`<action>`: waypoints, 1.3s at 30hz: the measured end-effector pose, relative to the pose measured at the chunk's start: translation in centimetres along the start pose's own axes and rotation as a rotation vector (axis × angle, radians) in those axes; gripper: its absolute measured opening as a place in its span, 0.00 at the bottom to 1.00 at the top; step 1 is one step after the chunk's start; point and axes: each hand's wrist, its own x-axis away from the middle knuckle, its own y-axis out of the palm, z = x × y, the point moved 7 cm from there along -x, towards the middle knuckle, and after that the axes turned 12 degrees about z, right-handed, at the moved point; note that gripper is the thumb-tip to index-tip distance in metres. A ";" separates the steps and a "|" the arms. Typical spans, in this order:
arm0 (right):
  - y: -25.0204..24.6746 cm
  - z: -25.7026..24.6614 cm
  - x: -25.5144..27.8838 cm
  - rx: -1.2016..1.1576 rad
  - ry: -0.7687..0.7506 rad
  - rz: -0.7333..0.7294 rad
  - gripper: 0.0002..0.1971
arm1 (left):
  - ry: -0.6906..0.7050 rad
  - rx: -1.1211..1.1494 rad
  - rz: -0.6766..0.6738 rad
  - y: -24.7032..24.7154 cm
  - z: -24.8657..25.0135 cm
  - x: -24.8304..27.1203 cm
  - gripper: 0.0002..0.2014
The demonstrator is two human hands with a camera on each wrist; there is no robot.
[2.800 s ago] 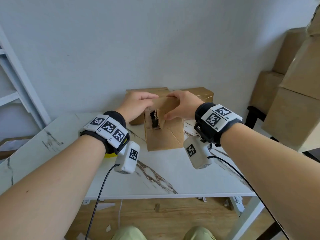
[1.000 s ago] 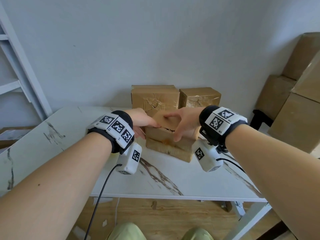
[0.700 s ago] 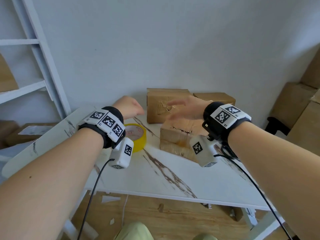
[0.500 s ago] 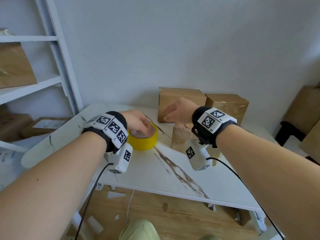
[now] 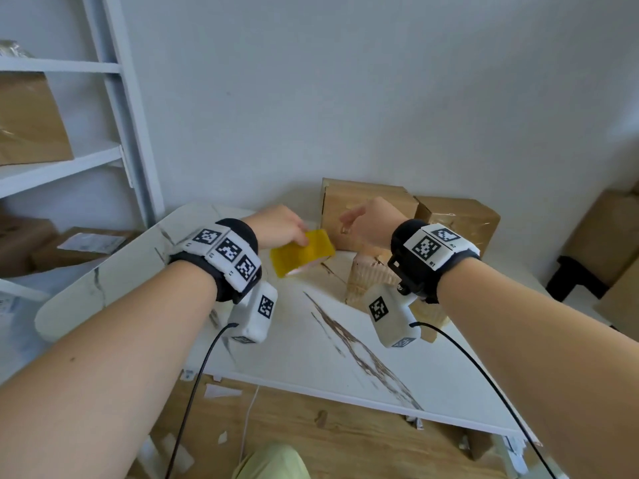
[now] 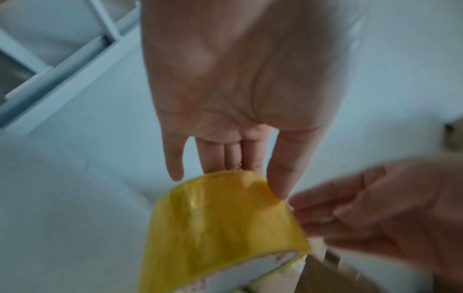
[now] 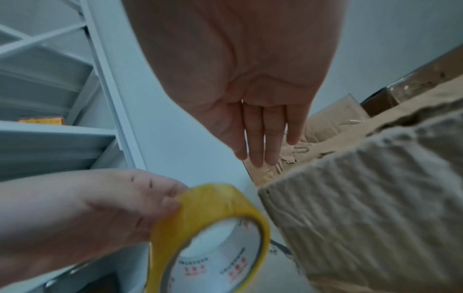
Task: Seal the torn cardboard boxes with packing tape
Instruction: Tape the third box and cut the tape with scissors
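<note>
Head view: left hand (image 5: 280,224) grips the yellow tape roll (image 5: 302,252), lifted off the white surface (image 5: 311,340); right hand (image 5: 370,219) fingers loosely extended, holding nothing, just right of the roll; torn box (image 5: 366,278) right of the roll, below the right wrist; two further boxes (image 5: 366,198) behind the roll against the wall. Step judged: tape fetched, sealing not begun; next move calls for finding and peeling the free end with the right hand.

Left wrist view: left hand (image 6: 245,99) with fingers behind the roll (image 6: 220,228), thumb at its right edge; right hand (image 6: 388,208) just right of the roll, fingertips near its edge, contact uncertain.

Right wrist view: right hand (image 7: 250,89) open above the roll (image 7: 213,234); left hand (image 7: 87,214) pinches the roll's left rim; torn box (image 7: 375,198) immediately right of the roll.
</note>
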 end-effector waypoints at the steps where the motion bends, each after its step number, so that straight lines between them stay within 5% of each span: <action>1: -0.3 0.2 -0.2 -0.019 0.018 0.010 0.20 | -0.034 0.133 0.017 -0.5 0.2 -0.1 0.12; 5: -1.0 0.5 -0.8 -0.147 0.081 0.056 0.19 | -0.093 0.450 0.035 -1.0 1.2 -0.4 0.08; 15: -2.9 0.0 -0.3 -0.242 0.024 0.154 0.23 | -0.151 0.509 0.167 -1.0 1.5 -1.6 0.14; 22: -3.8 1.1 -0.3 -0.356 0.054 0.195 0.09 | -0.089 0.530 0.207 -0.8 3.2 -1.0 0.08; 34: -7.5 1.6 -0.2 -0.521 0.030 0.412 0.06 | -0.040 0.750 0.325 -1.6 6.1 -0.7 0.04; 39: -6.9 1.9 -0.2 -0.494 0.005 0.398 0.08 | -0.012 0.764 0.323 -1.2 6.3 -0.8 0.08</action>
